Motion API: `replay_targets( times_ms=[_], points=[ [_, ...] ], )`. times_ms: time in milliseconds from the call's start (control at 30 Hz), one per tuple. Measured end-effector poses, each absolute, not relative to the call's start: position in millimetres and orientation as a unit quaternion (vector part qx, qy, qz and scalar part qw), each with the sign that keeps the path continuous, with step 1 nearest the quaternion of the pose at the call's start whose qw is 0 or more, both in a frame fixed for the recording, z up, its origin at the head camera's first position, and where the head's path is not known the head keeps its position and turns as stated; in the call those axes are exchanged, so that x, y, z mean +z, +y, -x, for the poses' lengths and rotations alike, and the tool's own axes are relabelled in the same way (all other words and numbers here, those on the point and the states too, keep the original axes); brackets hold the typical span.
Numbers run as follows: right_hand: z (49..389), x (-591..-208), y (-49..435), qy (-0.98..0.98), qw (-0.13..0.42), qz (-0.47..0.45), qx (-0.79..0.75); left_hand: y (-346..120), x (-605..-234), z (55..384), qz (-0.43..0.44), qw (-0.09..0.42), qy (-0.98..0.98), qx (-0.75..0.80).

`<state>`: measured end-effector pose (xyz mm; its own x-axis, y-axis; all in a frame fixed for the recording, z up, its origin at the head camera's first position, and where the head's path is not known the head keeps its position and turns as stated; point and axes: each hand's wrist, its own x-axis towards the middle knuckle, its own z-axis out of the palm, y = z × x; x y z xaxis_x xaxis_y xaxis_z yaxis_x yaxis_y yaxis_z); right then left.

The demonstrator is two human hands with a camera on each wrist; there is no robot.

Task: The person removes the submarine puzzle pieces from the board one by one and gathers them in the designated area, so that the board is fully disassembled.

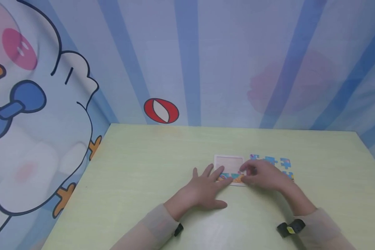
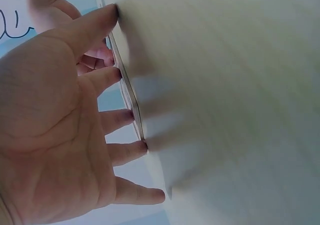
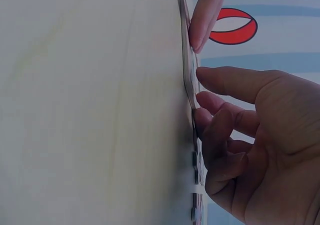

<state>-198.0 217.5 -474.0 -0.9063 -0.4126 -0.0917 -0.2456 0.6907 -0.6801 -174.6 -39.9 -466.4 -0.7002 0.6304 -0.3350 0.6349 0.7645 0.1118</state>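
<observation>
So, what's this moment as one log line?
left hand: spread, touching puzzle frame; right hand: at frame's right side; fitted pieces: along frame's near side; loose pieces: right of frame

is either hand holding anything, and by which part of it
The left hand grips nothing; some fingers rest on the puzzle tray. The right hand is at the tray's right edge; whether it pinches a piece cannot be told.

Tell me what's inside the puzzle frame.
Colourful pieces line the near side of the frame; its far part shows bare backing. The left hand and right hand hide whatever lies beneath their fingers.
</observation>
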Motion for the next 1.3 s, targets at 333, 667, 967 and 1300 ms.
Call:
replay_targets(
  times_ms=[333,667,967,1300],
  points=[
    [199.5,-473.8,210.3,0.918,0.114,0.187,-0.330,-39.3,-463.2,175.4,-0.337,0.192,0.922,-0.005],
    [198.8,-470.2,209.7,0.921,0.109,0.178,-0.330,-38.3,-462.4,175.4,-0.339,0.191,0.921,0.001],
    [196.7,-466.5,213.0,0.908,0.116,0.190,-0.355,-38.7,-464.7,176.3,-0.341,0.195,0.920,0.004],
    [197.5,-470.7,215.6,0.906,0.110,0.190,-0.363,-38.5,-465.0,174.8,-0.339,0.193,0.921,0.003]
  ],
)
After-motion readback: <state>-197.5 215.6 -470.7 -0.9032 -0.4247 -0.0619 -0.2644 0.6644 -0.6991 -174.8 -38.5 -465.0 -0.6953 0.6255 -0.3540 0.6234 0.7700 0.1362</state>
